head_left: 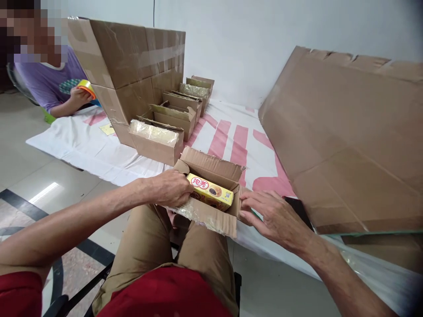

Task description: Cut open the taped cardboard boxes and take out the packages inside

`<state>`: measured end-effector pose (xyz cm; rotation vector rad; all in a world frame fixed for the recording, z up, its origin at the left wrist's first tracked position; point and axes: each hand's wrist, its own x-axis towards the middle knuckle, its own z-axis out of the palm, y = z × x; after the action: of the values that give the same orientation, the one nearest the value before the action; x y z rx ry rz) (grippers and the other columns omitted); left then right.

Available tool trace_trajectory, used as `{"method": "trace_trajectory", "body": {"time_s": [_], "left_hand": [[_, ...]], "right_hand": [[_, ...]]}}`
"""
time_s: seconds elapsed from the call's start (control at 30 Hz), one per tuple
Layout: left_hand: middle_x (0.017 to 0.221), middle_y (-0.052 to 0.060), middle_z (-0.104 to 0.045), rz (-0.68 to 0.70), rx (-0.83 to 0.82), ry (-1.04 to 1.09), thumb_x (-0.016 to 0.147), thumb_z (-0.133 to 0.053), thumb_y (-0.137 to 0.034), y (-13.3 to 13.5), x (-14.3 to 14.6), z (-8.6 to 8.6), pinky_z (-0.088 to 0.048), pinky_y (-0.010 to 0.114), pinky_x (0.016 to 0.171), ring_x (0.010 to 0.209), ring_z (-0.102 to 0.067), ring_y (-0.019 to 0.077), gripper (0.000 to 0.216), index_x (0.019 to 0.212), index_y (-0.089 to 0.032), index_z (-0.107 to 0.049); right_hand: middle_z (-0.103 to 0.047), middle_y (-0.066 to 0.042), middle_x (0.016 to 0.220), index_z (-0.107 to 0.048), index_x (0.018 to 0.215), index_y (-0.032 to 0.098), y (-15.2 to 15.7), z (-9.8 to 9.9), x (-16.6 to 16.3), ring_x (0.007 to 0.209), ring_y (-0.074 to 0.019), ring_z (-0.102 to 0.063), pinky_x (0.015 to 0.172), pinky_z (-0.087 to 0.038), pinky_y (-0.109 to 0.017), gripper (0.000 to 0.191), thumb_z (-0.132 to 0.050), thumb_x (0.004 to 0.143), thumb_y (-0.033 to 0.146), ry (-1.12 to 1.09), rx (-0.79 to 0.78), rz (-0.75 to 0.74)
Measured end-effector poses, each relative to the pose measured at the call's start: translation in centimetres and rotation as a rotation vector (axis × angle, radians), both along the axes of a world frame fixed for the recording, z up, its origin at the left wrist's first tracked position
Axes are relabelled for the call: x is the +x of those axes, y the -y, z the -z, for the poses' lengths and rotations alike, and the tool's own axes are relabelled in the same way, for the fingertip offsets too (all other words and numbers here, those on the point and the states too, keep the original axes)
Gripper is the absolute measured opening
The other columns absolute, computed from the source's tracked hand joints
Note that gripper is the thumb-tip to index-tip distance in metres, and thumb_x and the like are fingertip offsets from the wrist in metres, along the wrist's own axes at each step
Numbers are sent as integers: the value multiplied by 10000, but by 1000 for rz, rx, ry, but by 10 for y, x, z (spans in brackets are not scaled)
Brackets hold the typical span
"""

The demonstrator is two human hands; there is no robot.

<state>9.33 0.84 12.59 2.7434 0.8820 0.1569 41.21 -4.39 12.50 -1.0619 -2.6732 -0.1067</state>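
Note:
An open small cardboard box point(211, 218) rests on my knees at the edge of a low white sheet. A yellow snack carton point(211, 192) with red lettering lies inside it. My left hand point(170, 188) is curled over the box's left side, with its fingers on the left end of the yellow carton. My right hand point(269, 213) lies flat with its fingers spread, its fingertips touching the box's right flap.
A row of several small cardboard boxes point(157, 141) runs back along the white and pink sheet point(231, 136). A tall taped carton point(132, 66) stands behind them. A large flat cardboard sheet point(346, 141) leans at right. At far left another person holds a tape roll point(85, 87).

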Motion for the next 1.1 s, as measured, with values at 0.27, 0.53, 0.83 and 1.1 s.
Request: {"method": "trace_trajectory", "body": {"time_s": [0.27,0.53,0.83,1.1], "left_hand": [[606,36,-677,111,-70,-3,818,-515,-179,-4,6,6,-352,326,560,505,-500,170,225,665,-209,-677],[713,122,-731,174,348,-208,960,-511,-330,-7,12,4,-456,380,656,633,-643,238,369,715,-147,-718],[1401,126,-603,-588,6,459,1034,-444,-457,42,-103,47,-565,335,805,981,-703,200,427,1373,-241,-589],[896,45,-732,-891,-469,714,748,-807,-427,69,-66,135,-541,318,659,706,-676,204,982,1576,-170,-345]], "right_hand": [[-717,-94,794,-671,798,186,-28,-6,-52,768,-246,-609,706,-336,-375,150,-659,930,257,339,152,110],[-729,-95,932,-643,1024,168,-43,8,-79,880,-270,-668,717,-392,-353,230,-762,883,306,415,-155,212],[-752,-92,1034,-627,1063,195,-42,11,-79,961,-289,-691,783,-442,-377,209,-730,905,284,380,-186,245],[-741,-80,967,-626,1019,206,-48,14,-77,900,-267,-682,756,-441,-359,163,-712,895,267,356,-172,221]]}}
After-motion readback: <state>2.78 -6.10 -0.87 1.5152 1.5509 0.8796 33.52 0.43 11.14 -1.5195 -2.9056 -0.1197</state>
